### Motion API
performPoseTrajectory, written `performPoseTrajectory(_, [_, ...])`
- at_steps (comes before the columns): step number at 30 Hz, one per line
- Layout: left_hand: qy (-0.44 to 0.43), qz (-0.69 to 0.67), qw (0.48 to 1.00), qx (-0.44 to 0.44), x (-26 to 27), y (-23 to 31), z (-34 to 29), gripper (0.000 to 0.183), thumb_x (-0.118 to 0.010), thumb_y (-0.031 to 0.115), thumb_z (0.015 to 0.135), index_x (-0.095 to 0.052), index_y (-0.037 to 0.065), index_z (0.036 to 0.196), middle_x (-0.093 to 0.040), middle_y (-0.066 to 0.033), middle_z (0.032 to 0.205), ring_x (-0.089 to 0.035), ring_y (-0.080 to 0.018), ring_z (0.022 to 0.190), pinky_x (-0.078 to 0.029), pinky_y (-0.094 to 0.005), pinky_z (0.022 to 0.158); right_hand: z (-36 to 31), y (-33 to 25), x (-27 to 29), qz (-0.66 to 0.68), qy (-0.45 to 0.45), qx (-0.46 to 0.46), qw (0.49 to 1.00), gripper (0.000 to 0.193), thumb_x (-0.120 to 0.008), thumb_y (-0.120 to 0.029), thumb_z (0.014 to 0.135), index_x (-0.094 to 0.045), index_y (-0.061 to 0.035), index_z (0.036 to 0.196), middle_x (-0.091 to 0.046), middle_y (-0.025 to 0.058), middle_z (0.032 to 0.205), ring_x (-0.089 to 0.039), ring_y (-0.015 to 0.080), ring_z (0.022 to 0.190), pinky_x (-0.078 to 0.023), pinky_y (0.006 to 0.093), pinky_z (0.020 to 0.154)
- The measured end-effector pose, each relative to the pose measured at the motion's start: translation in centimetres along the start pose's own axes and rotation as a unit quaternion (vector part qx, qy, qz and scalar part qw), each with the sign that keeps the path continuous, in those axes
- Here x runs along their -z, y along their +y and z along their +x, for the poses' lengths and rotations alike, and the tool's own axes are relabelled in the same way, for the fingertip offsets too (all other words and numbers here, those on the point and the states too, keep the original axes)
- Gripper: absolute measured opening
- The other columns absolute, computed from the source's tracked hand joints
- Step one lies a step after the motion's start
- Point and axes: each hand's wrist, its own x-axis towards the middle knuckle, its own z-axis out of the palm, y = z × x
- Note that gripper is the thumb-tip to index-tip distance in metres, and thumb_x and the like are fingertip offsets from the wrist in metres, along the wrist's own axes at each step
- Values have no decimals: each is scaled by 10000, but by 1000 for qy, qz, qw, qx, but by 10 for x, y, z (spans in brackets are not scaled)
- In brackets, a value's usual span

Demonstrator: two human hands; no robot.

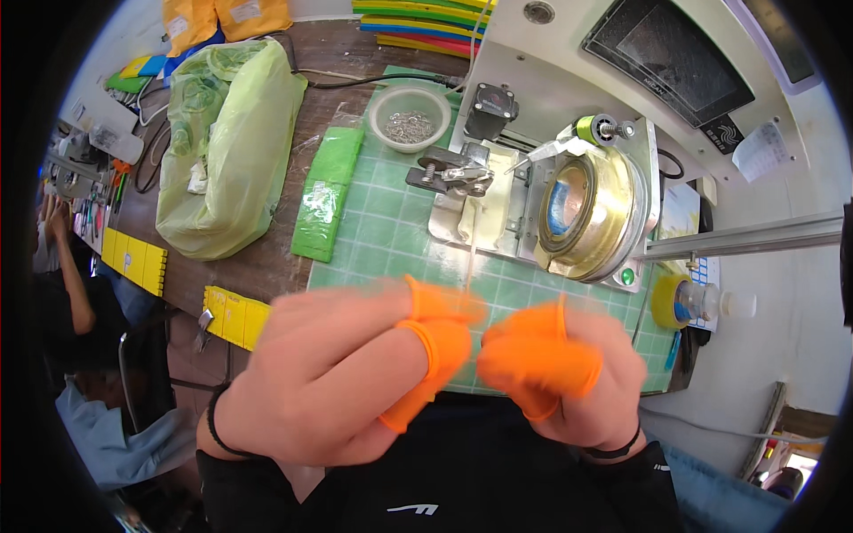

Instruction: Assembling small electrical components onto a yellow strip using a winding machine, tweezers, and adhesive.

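My left hand [342, 369] and my right hand [573, 369] are close together above the front of the green gridded mat [382, 240]. Orange finger cots cover several fingertips on both. The fingers of each are pinched together, blurred by motion, and whatever they hold is hidden. Just beyond my left fingertips a thin pale strand [471, 266] runs down from the machine's cream-coloured block [487, 213]. Above that block is a metal toggle clamp [458, 176]. To its right stands a round brass-coloured drum [609, 213].
A bowl [374, 115] of small metal pieces is at the mat's far side. Left of the mat lie a green packet [327, 195] and a yellow-green plastic bag [258, 133]. A screen [671, 62] rises at the back right. Another person's arm [71, 275] shows at far left.
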Motion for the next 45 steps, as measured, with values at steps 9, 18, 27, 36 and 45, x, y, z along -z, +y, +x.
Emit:
performPoseTrajectory(9, [27,66,997,-22,-15,-59,64,139,-663,-87,861,-630,-46,990,-729,-154,1086,-696,-336,949,-547,-365,822,-27,27,-60,439,118,-344,822,301,-495,-168,1088,-415,-33,1344,-536,71,1140,-548,90,855,-499,265,758])
performPoseTrajectory(18, [-27,141,989,-26,-31,-74,79,144,-669,-74,853,-616,-39,983,-674,-174,975,-644,-383,822,-534,-386,695,-1,60,-92,401,293,-304,813,313,-418,-247,1122,-419,-55,1369,-471,45,1065,-416,118,905,-375,304,904])
performPoseTrajectory(27, [-50,133,988,-57,-24,-79,91,175,-696,-75,790,-596,-38,928,-599,-175,852,-596,-401,728,-485,-403,598,12,73,-95,339,326,-289,833,208,-431,-208,1119,-485,-67,1262,-526,18,1090,-437,80,909,-370,255,846])
performPoseTrajectory(36, [-41,135,988,-63,-26,-87,87,222,-720,-72,760,-621,-30,954,-654,-165,916,-640,-372,774,-520,-374,633,11,101,-108,181,351,-181,901,89,-446,-70,1091,-435,-54,1177,-510,50,1116,-441,95,923,-387,268,857])
performPoseTrajectory(45, [-31,101,980,-167,-17,-113,75,272,-800,-47,713,-670,-19,951,-708,-174,988,-717,-288,819,-587,-312,668,11,105,-105,134,343,-156,916,92,-466,-52,1072,-428,-54,1156,-467,53,1056,-408,104,874,-369,259,804])
